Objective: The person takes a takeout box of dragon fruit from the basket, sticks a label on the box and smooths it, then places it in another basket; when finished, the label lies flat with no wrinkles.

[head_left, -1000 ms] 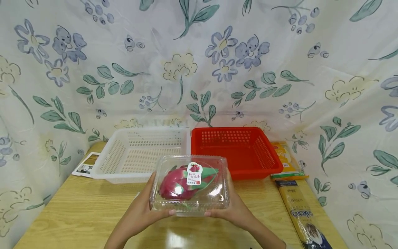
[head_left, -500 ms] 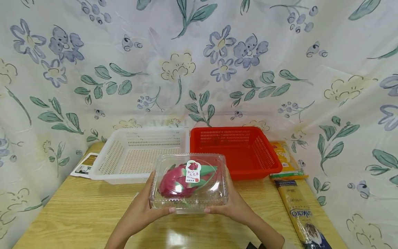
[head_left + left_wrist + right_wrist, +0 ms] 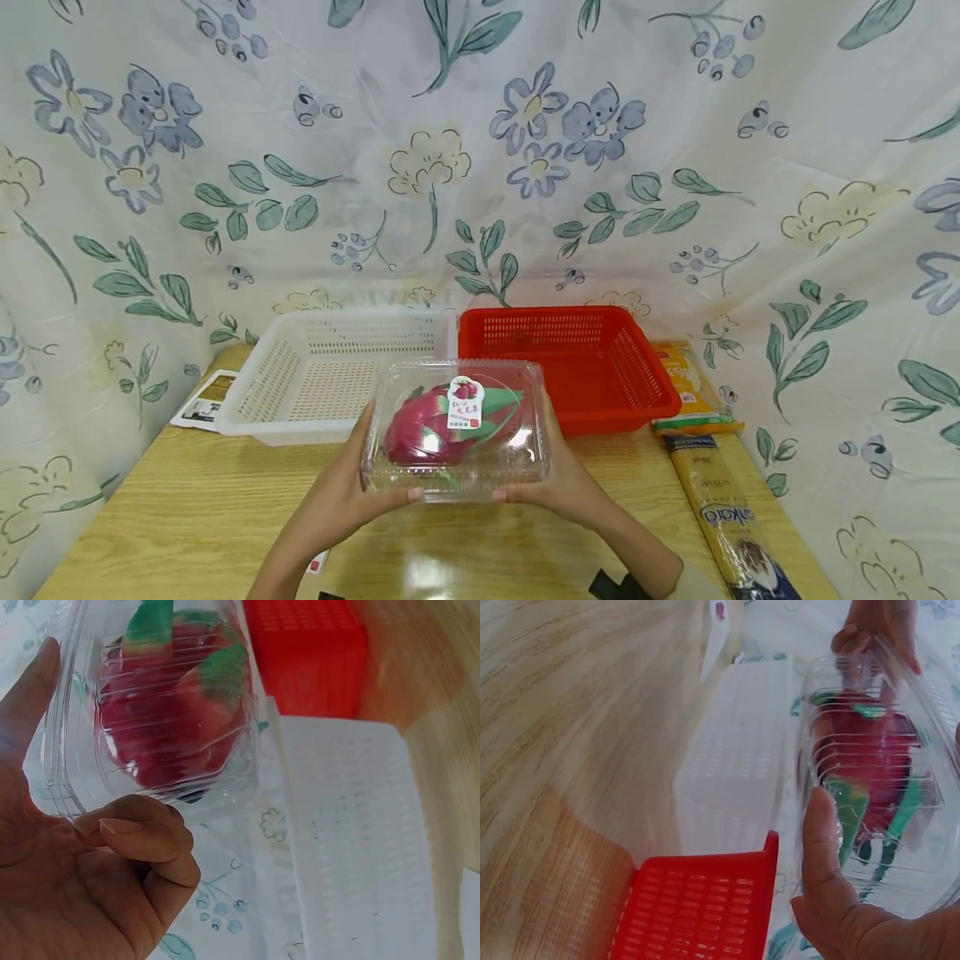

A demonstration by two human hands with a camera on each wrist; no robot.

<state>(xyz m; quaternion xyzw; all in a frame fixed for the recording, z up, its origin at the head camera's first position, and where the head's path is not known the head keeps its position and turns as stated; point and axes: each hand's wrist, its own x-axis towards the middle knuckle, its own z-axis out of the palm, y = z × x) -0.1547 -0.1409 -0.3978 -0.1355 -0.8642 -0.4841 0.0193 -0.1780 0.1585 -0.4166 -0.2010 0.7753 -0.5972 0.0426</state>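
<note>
Between both hands is a clear plastic clamshell box [image 3: 487, 485] with a dragon fruit [image 3: 427, 425] inside, red-pink with green tips. A white label [image 3: 465, 404] sticks to its lid. My left hand [image 3: 352, 483] grips the left end and my right hand [image 3: 558, 475] the right end, both thumbs along the near edge. In the left wrist view, curled fingers [image 3: 142, 832] lie against the box's edge. The right wrist view shows fingers [image 3: 825, 847] along the ribbed side of the box. The box is held up in front of the two baskets and overlaps their near edges in the head view.
A white basket [image 3: 288, 429] and a red basket [image 3: 600, 422] stand side by side at the back of the wooden table [image 3: 172, 517]. Right of them lie a yellow packet [image 3: 682, 379] and a long Ankara packet [image 3: 723, 512]. A printed card [image 3: 202, 404] lies left, before a floral curtain [image 3: 480, 150].
The box has risen slightly in the head view, away from me, still held by both hands. A small part of a white paper with a red mark now shows beside my left forearm.
</note>
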